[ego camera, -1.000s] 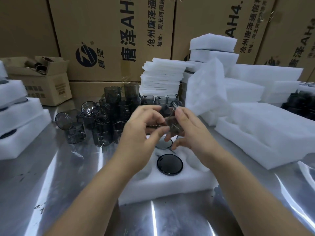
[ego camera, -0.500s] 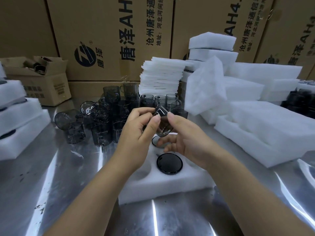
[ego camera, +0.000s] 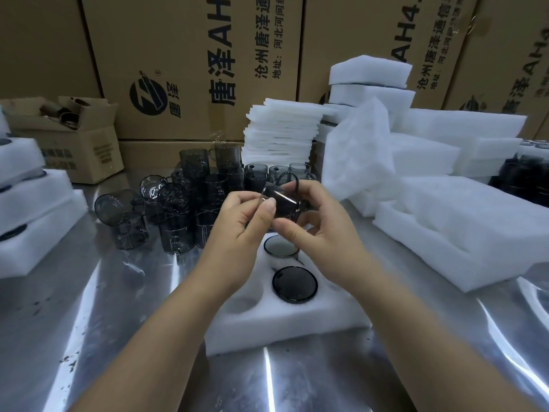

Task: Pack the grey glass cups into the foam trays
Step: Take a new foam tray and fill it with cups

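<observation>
Since half a second ago the right hand [ego camera: 323, 230] has risen and closed further round the cup [ego camera: 283, 205]; its fingers, then spread lower, now curl over the cup's far side beside the handle. The cup has turned to lie more on its side. The left hand [ego camera: 237, 230] has barely shifted, and nothing else has moved.

Left thumb and forefinger pinch the cup's left rim, with the other fingers folded beneath. The right hand's fingers wrap the far wall and its thumb lies under the near side, so both hands grip the cup. It is held in the air, just above the far end of the tray [ego camera: 285, 319].

Two packed cups [ego camera: 294, 284] sit in wells of that tray, one behind the other, their dark round ends facing up. Loose cups [ego camera: 190, 203] stand and lie crowded on the steel table [ego camera: 118, 322] behind the left hand.

Big cartons [ego camera: 193, 69] along the back carry a round dark logo with "唐泽" beside it. Larger print turned on its side reads "唐泽 AH" and "AH4.", and smaller lines read "沧州唐泽通" and "地址:河北河间", all cut off at the edges. The print on the small carton [ego camera: 68, 144] at left is too blurred to read.
</observation>
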